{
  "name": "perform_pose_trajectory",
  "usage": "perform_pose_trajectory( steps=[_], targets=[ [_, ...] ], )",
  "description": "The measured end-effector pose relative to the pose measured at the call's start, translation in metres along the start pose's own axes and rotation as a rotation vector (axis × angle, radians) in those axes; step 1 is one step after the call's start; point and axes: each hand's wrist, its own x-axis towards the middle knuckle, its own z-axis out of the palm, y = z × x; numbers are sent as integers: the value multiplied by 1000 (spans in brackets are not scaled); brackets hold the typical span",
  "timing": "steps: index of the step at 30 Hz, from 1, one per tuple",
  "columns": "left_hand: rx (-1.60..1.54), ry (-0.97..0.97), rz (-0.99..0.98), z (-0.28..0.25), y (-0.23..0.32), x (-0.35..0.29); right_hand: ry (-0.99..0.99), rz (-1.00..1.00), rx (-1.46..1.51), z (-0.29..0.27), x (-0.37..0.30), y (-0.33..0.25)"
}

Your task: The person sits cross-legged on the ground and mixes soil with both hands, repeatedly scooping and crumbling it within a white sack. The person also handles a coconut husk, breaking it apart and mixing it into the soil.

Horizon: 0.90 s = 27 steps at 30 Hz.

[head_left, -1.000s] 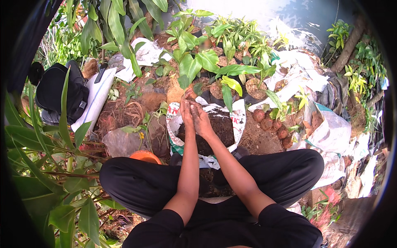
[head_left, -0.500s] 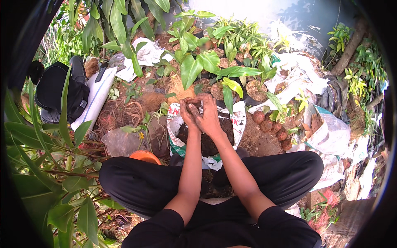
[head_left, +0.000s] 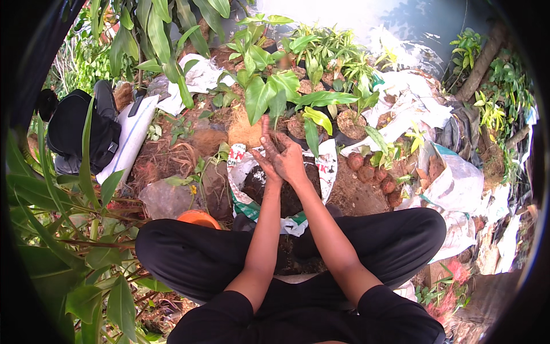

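Over a white printed sack (head_left: 329, 166) with its mouth rolled down, my two hands press together, smeared with dark soil. My left hand (head_left: 267, 163) has its fingers stretched out and apart, pointing away from me. Against its palm lies my right hand (head_left: 289, 159), its fingers extended and partly overlapping the left. I see nothing held in either one. Dark soil (head_left: 309, 179) fills the sack beneath, partly hidden by my wrists.
Leafy potted plants (head_left: 275, 92) stand just beyond the sack. An orange pot (head_left: 198, 218) sits by my left knee. Several round brown husks (head_left: 366, 173) lie to the right, near white sacking (head_left: 452, 178). A black bag (head_left: 80, 132) rests at far left.
My hands have shifted from cupped together to lying palm against palm, slightly nearer me. The left fingers now stretch out straighter. The view has tilted a little.
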Motion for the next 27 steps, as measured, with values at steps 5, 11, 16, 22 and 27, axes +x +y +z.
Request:
perform_pose_trajectory(
  steps=[5, 11, 16, 22, 27],
  targets=[
    [116, 137, 90, 10, -15, -5, 24, 301, 97, -18, 2, -12],
    [430, 302, 157, 9, -32, -8, 200, 411, 412, -32, 11, 9],
    [378, 247, 42, 0, -26, -8, 184, 419, 306, -47, 16, 9],
    [357, 169, -6, -10, -30, -9, 150, 350, 226, -40, 13, 27],
    [242, 318, -238, -14, -35, -9, -121, 596, 280, -55, 18, 39]
  ],
)
